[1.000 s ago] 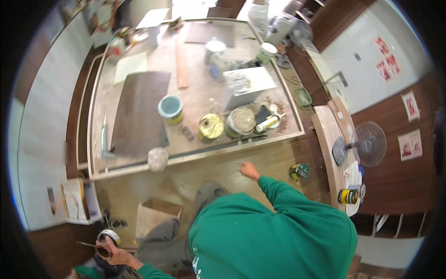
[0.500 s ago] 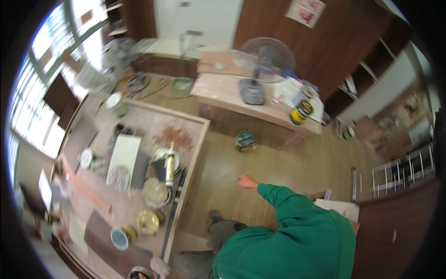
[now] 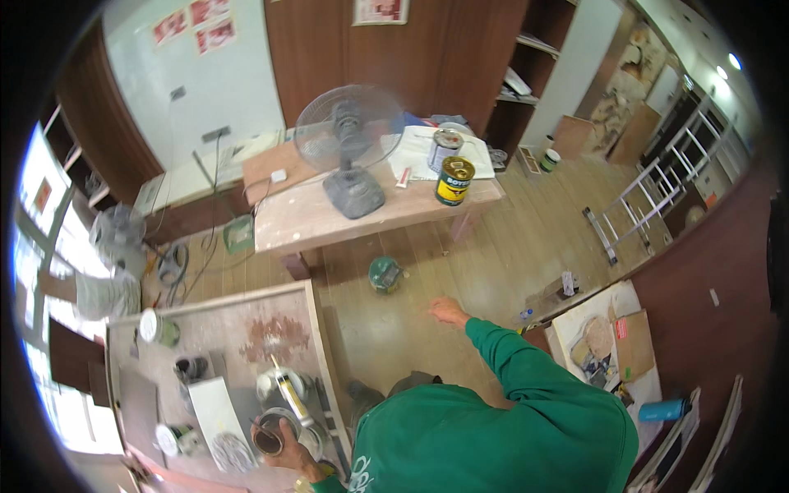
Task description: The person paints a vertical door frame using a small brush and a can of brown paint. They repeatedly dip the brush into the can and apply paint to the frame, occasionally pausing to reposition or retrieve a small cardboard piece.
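My left hand (image 3: pixel 289 450) grips an open tin (image 3: pixel 267 440) with dark brown stuff inside, over the near right part of the worktable. Just beyond it a caulking tube (image 3: pixel 292 396) with a white nozzle lies on a round container, and a white board (image 3: pixel 223 423) lies to its left. Out in front, my right hand (image 3: pixel 449 311) hangs over the wooden floor, fingers loosely curled together, with nothing visible in them. A green bucket (image 3: pixel 385 274) stands on the floor ahead of that hand.
The raised-edge worktable (image 3: pixel 316 316) is at left. Ahead, a bench (image 3: pixel 308 222) bears a standing fan (image 3: pixel 352 191), a yellow-and-green can (image 3: pixel 454 182) and a grey can (image 3: pixel 445 151). A ladder (image 3: pixel 649 205) leans at right, and a blue bottle (image 3: pixel 664 410) lies near right.
My view has swung right and moved nearer the bench. My left hand with the tin has come from the lower edge up over the worktable. The right hand remains stretched out over the floor.
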`<action>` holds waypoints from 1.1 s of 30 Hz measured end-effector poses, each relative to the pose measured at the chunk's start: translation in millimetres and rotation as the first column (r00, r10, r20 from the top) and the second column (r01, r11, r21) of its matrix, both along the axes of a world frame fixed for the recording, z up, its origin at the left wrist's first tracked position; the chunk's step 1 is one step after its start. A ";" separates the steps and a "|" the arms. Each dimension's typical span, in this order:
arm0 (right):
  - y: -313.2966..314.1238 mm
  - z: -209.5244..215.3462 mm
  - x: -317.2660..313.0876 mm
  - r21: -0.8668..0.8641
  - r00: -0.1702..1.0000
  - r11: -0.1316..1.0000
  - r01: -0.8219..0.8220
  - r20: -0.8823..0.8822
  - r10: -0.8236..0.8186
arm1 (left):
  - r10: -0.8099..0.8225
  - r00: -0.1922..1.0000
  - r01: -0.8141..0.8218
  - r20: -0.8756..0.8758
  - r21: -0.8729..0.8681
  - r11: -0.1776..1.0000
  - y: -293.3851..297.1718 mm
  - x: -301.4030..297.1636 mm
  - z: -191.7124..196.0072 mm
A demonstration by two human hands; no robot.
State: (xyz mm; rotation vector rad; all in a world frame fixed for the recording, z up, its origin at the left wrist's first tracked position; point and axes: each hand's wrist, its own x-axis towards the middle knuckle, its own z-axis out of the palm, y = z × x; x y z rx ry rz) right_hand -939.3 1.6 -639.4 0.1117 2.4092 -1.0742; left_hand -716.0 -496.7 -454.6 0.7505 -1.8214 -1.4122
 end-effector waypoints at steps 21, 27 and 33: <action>44.8 -70.4 310.3 0.285 0.475 0.418 0.862 -0.170 -0.863 | -0.942 0.213 0.963 0.260 0.108 0.247 200.9 -371.8 -27.4; 5.3 -40.1 346.7 -0.090 -0.357 -0.373 0.923 0.157 -0.921 | -0.986 -0.109 0.989 0.128 -0.085 -0.121 286.5 -371.8 2.9; 42.0 -41.9 379.8 -0.592 -0.577 -0.554 0.586 0.175 -0.798 | -0.911 -0.409 0.896 0.052 -0.166 -0.412 362.2 -341.9 41.9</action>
